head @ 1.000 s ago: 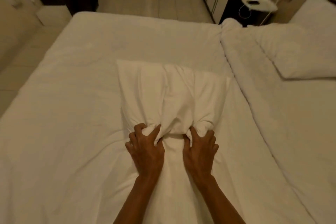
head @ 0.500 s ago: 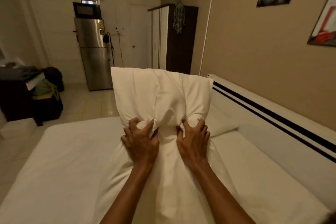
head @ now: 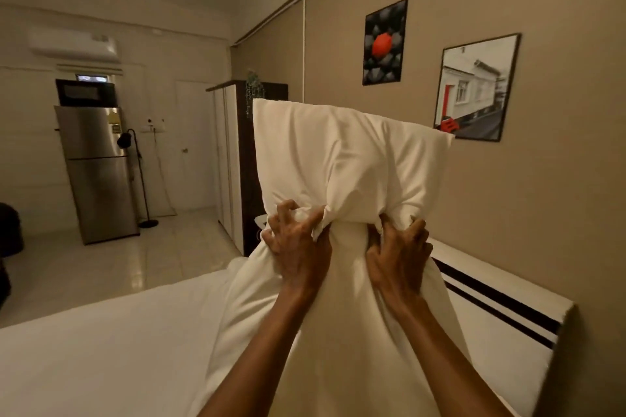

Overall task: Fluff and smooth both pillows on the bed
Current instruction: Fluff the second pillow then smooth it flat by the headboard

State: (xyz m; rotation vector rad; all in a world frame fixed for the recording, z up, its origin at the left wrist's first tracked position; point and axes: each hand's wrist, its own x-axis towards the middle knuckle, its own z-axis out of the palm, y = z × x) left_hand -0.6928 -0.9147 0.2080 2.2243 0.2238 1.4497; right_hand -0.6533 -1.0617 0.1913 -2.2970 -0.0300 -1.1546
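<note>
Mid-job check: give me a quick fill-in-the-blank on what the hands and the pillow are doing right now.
1. Both hands, left hand and right hand, grip the white ____.
2. The pillow is held ____ the bed, not lying on it.
3. Its top corner overlaps a framed ____ on the wall.
4. The microwave sits on top of the ____.

Missing words: pillow; above; picture; fridge

The raised pillow point(head: 345, 162) fills the centre of the frame and hides the wall, part of the dark wardrobe point(head: 242, 162) and the near end of the headboard point(head: 501, 308) behind it. Its loose case runs off the bottom edge between the forearms. Fingers point(head: 288, 210) of both hands are partly buried in bunched cloth. A second pillow cannot be seen. The bed point(head: 101, 359) is cut by the left and bottom edges, and a dark shape at the far left is cut off.
</note>
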